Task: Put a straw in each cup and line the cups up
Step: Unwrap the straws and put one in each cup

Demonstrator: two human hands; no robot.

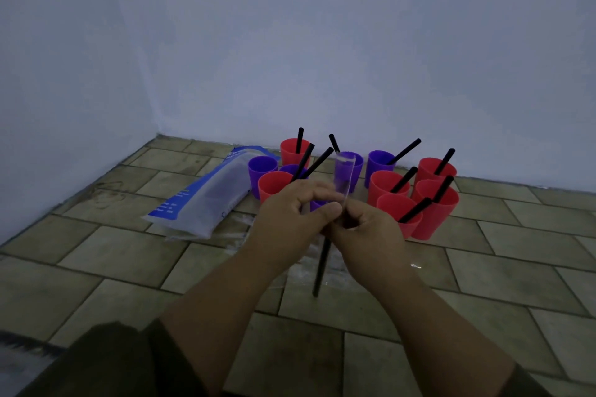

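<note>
Tiled floor (129, 267): 6 red cups (435, 219), 5 purple cups (263, 171); left hand (287, 222) & right hand (374, 235) fingers (309, 190) pinch 1 straw (321, 267).

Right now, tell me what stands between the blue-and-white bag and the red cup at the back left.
A purple cup with no straw stands between the bag and that red cup; the head view shows it.

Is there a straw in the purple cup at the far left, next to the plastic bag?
No, the far-left purple cup beside the plastic bag shows an open mouth with no straw standing in it.
</note>
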